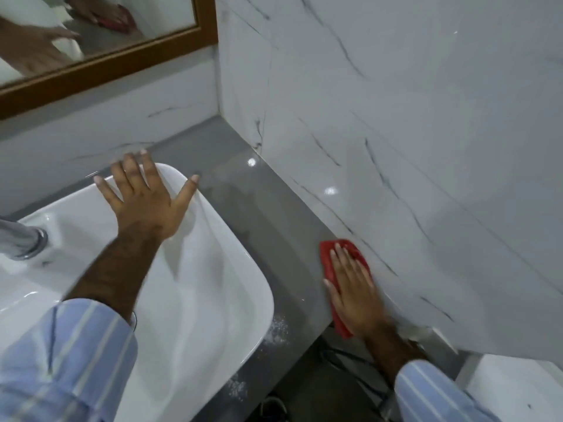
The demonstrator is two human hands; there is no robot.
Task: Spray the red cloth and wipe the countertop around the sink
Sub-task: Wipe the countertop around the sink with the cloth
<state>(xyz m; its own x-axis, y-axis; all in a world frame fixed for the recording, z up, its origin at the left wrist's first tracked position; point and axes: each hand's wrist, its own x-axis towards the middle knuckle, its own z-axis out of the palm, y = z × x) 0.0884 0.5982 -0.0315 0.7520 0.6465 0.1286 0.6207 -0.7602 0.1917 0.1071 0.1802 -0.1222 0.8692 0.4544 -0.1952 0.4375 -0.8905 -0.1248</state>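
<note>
- Surface (268, 208) is glossy grey stone, smooth enough to catch ceiling light glints, with white powdery specks along the front edge near the sink's (213, 300) 5 o'clock corner.
- Sink is a shiny white ceramic vessel, rounded-rectangle shape; chrome tap base (30, 242) at its 9 o'clock side.
- Wall (396, 132) is white marble-look tile with dark veins; wood-framed mirror (122, 59) at 11 o'clock.
- Left hand (146, 202) lies flat, palm down, on the sink's far rim — fingers (129, 172) spread wide apart, gripping nothing.
- Right hand (353, 293) presses flat on the red cloth (329, 263), fingers straight and close together, pointing to 11 o'clock.
- Cloth is soft and folded, pinned under the palm against the surface right where it meets the wall, at 3 o'clock from the sink — its edge pokes out past the fingertips.
- Both sleeves are light blue striped.
</note>
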